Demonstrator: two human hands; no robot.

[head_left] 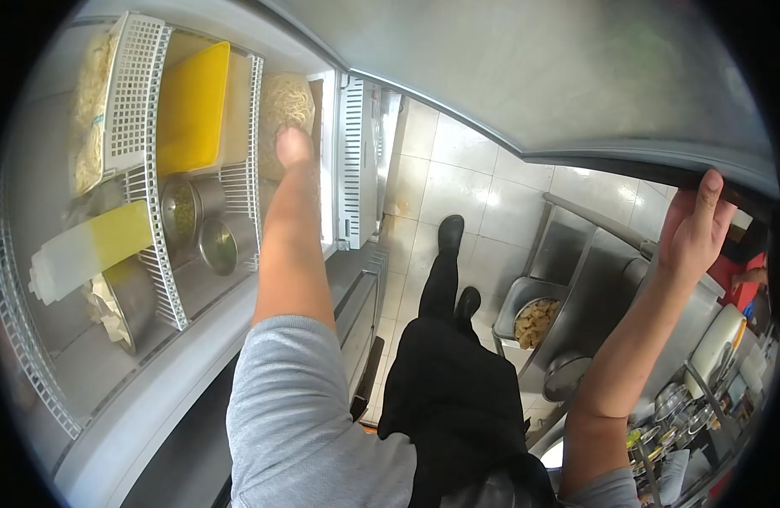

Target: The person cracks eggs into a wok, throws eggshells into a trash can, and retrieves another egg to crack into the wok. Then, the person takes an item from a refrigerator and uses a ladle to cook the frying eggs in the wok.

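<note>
My left hand (294,146) reaches deep into the upright refrigerator, against a pile of noodles (290,97) on the lowest shelf level. Its fingertips are hidden, so I cannot see whether it grips them. On the right, my right hand (697,224) holds the edge of the open refrigerator door (568,93), thumb on the near side. A yellow-lidded container (195,106) stands on the shelf above the noodles. Beside it are round metal containers (219,245) with green contents.
Higher up are a white perforated basket (136,102), a squeeze bottle (94,250) with yellow contents and a metal bowl (127,305). Across the tiled floor (466,182), a metal counter (593,262) bears a container of brown pieces (536,322). Another person's hand (750,277) shows at far right.
</note>
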